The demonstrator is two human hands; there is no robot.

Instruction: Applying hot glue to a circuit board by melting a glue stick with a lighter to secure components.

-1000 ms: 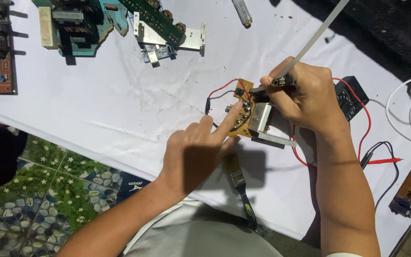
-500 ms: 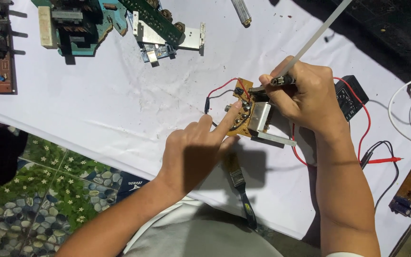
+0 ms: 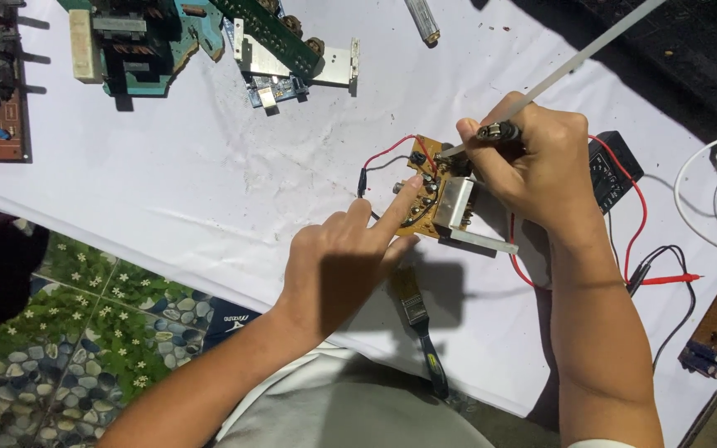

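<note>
Little is changing from a moment ago: both hands are staying in place. The left hand (image 3: 338,265) is pressing an outstretched forefinger onto the small brown circuit board (image 3: 429,199), other fingers loosely curled, gripping nothing. The right hand (image 3: 533,162) is keeping a closed grip on a thin tool (image 3: 499,131) touching the board's edge. The board is lying on the wrinkled white surface (image 3: 209,182), beside a shiny metal block (image 3: 456,203).

A single head-worn camera looks steeply down from above the person's chest, close over the near edge of the white-covered table (image 3: 209,191). It faces away from the body; the table's far edge lies out of view.
</note>
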